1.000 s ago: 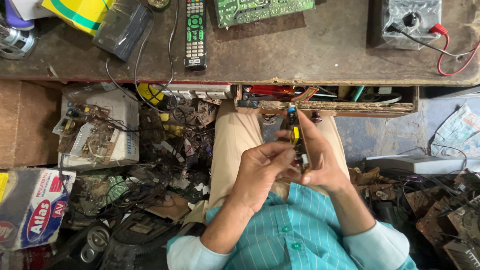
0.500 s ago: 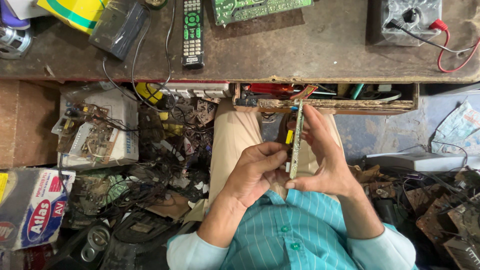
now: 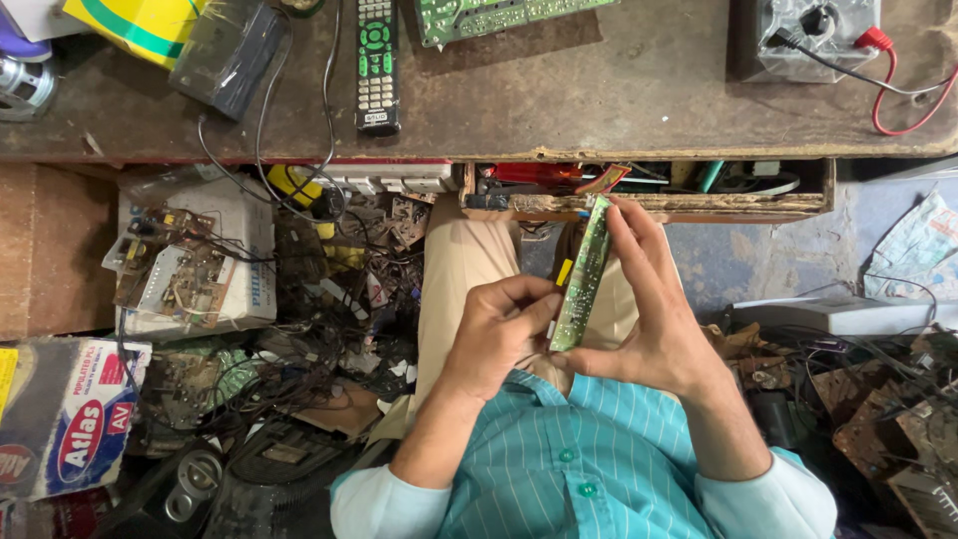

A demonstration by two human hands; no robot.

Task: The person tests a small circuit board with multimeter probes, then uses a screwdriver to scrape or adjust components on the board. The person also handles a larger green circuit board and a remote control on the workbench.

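Narrow green circuit board strip [image 3: 582,274] had swung more edge-on for inspection, gripped by left hand [image 3: 496,334] and right hand [image 3: 654,299] below worn wooden worktop's [image 3: 599,100] front edge.

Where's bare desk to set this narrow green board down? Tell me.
Bare wood lies on the desk between the remote control and the grey box with red lead, below the large green circuit board. The floor left of the left hand is crowded with scrap.
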